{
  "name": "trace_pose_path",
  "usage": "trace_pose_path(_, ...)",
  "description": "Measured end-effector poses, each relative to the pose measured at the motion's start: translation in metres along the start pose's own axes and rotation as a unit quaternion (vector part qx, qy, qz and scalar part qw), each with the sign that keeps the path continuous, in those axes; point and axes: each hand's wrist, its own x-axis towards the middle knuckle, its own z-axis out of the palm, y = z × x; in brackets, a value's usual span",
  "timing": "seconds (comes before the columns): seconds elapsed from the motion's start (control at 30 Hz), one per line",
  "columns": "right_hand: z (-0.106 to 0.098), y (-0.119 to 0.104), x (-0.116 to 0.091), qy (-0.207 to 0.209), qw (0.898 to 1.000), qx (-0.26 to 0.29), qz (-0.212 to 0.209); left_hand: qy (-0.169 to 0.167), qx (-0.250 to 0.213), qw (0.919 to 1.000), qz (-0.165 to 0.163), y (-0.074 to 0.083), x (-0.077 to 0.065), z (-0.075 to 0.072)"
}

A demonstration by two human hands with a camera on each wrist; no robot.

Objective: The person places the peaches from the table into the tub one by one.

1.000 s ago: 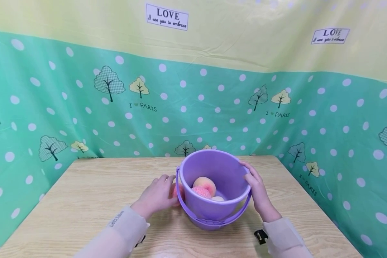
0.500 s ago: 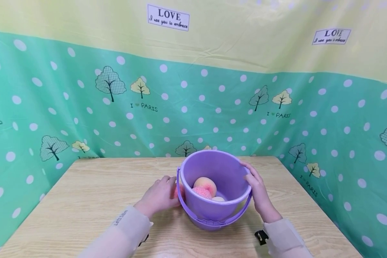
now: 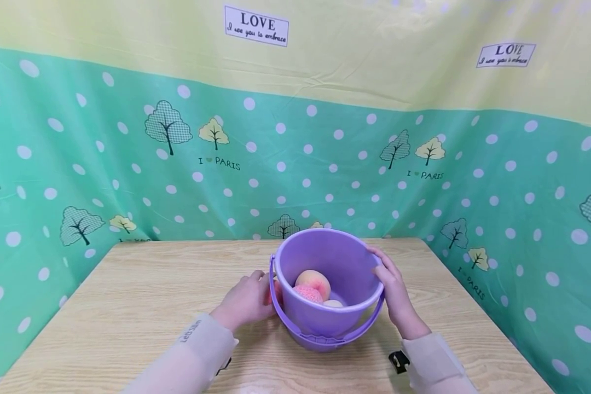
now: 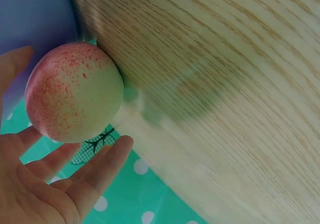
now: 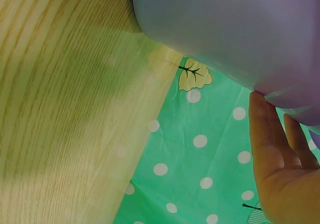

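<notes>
A purple bucket [image 3: 320, 323] is tilted so its mouth faces me. My right hand [image 3: 396, 293] holds its right rim; in the right wrist view, the right hand's fingers [image 5: 262, 129] reach up against the outer wall. A peach [image 4: 75, 91] with red speckles lies outside the bucket, close by its left wall. Around this peach is my left hand [image 3: 246, 301], its fingers [image 4: 100, 176] spread and fairly straight in the left wrist view. Inside the bucket are a yellow-pink peach [image 3: 314, 282], a rough pink round fruit [image 3: 307, 294] and a pale piece [image 3: 332, 303] partly hidden by the rim.
The purple handle [image 3: 320, 342] hangs down over the bucket's near side. Under everything is a light wood-grain table [image 3: 177, 290]. A green and yellow curtain [image 3: 276, 148] with dots and trees surrounds its back and sides.
My left hand has shifted slightly right, toward the bucket, and covers more of the peach outside it. The right hand and the bucket stay in place.
</notes>
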Motion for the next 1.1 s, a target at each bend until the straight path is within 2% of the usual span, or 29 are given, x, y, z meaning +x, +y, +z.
trace_pose_path(1.1,-0.001,0.001,0.001,-0.004,1.0,-0.005,-0.003,0.005,-0.007,0.9999,0.013,0.002,0.006,0.013)
